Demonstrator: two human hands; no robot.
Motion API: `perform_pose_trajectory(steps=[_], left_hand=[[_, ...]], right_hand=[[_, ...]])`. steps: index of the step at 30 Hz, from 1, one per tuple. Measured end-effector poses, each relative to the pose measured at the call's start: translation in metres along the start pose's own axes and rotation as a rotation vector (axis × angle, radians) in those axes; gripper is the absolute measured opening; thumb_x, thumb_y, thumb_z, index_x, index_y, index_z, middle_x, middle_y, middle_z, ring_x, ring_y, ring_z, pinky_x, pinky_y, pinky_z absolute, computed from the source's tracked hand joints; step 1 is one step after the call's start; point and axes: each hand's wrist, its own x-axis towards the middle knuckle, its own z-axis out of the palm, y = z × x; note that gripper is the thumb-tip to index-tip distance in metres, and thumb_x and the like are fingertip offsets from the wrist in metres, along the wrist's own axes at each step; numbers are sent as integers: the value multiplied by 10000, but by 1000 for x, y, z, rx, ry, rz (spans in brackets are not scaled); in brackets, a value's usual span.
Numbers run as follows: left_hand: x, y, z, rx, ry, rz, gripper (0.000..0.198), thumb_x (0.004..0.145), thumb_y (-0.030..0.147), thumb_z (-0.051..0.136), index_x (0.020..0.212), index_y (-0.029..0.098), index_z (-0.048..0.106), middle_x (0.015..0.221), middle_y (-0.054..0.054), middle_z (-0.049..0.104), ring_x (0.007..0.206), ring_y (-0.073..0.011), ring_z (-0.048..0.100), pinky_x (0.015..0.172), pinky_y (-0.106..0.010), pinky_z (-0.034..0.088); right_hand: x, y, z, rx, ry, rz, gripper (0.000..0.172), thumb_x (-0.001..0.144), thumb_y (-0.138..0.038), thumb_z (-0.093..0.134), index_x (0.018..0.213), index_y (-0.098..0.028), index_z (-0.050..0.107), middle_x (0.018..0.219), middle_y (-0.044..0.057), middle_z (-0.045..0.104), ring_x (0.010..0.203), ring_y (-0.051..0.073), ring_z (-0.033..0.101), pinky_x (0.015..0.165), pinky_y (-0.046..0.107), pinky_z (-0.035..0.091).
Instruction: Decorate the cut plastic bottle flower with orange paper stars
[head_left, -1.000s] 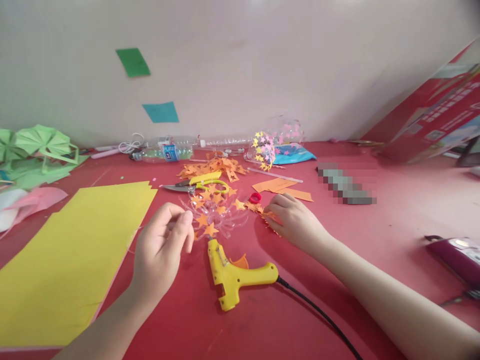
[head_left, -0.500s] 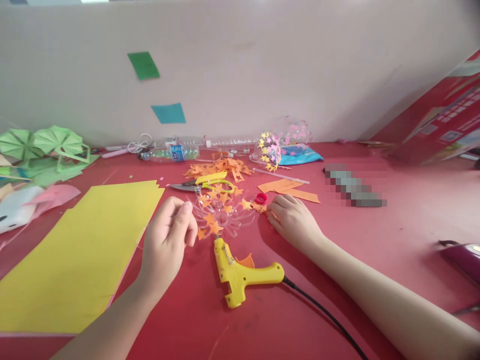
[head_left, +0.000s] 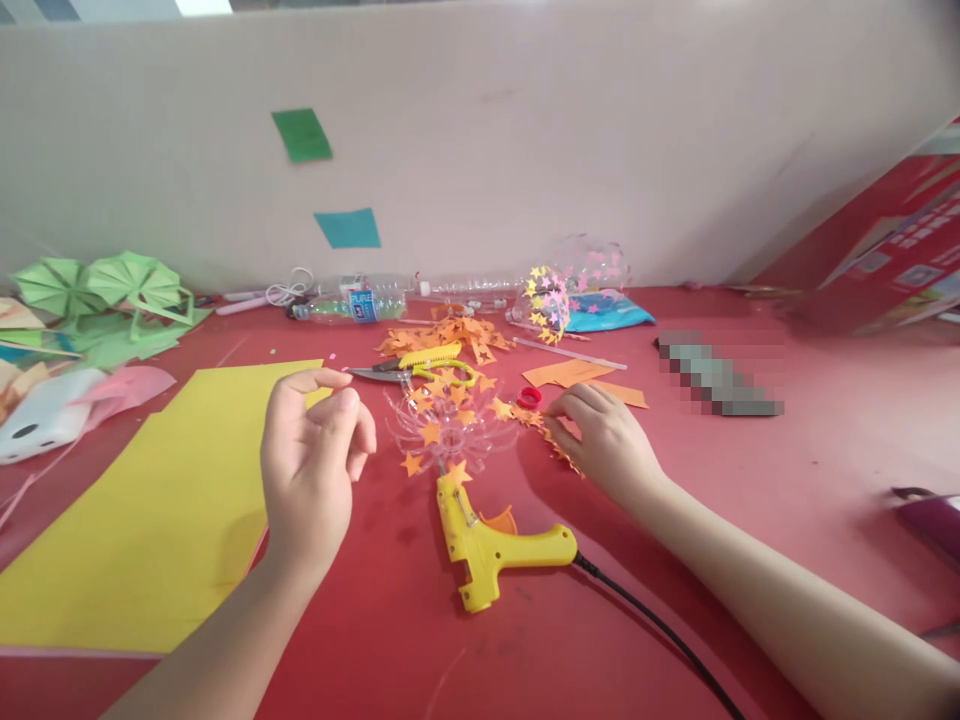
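My left hand point(head_left: 315, 465) hovers over the right edge of the yellow paper point(head_left: 172, 500), fingers curled and apart, with nothing between them. On the right, my right hand point(head_left: 604, 440) rests at a small pile of orange paper stars point(head_left: 531, 415), its fingertips bent down and touching them; whether it pinches one is hidden. Between the hands lies a clear plastic piece point(head_left: 452, 438) cut into curling strips, with orange stars on it. A yellow glue gun point(head_left: 487, 550) lies in front, its nozzle by the strips. A red ring point(head_left: 529, 398) sits beside the star pile.
Yellow-handled scissors point(head_left: 442, 374), a yellow cutter point(head_left: 430, 355) and orange scraps point(head_left: 450, 335) lie behind. Further back are a labelled bottle point(head_left: 360, 303) and a star-covered bottle piece point(head_left: 547, 303). Green folded paper point(head_left: 131, 280) is at left. A black cord point(head_left: 652, 620) runs front right.
My left hand has moved left, away from the plastic strips, and its fingers have spread. My right hand has shifted slightly, uncovering more small stars. The whole view has shifted a little.
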Motion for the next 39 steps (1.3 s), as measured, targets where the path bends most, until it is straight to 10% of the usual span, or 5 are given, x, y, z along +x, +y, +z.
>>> perform_pose_trajectory(steps=[14,19,27,32,39], left_hand=[[-23,21,6,114,-234,-59,66,849,180,532,827,227,573,541,51,505,451,-79,437,396,-194,304],[-41,31,16,65,-770,-451,264,887,393,506,774,183,621,511,39,480,465,-74,415,441,-195,311],[-44,22,26,-272,-786,-916,269,839,393,549,678,178,529,438,53,449,381,-46,253,358,-181,142],[-37,26,20,-163,-741,-745,175,835,285,531,685,193,538,458,53,445,398,-57,287,362,-182,185],[-11,20,-6,160,-352,-219,110,844,238,544,745,224,587,510,36,490,431,-83,377,371,-199,266]], right_hand=[[3,-35,-36,354,10,246,169,859,-207,503,704,-205,570,678,-8,602,621,132,575,573,236,446],[-12,-70,-57,465,157,-117,128,859,-82,521,856,-184,599,786,24,599,707,126,569,631,255,462],[-23,-77,-60,191,234,-634,157,833,-35,527,906,-138,620,774,47,666,666,150,541,639,325,469],[-23,-75,-61,211,138,-577,245,809,-55,512,1029,-127,592,852,76,677,710,171,544,643,339,456],[-19,-84,-54,128,-560,-319,91,776,-249,600,854,-201,603,849,28,607,684,183,510,578,322,365]])
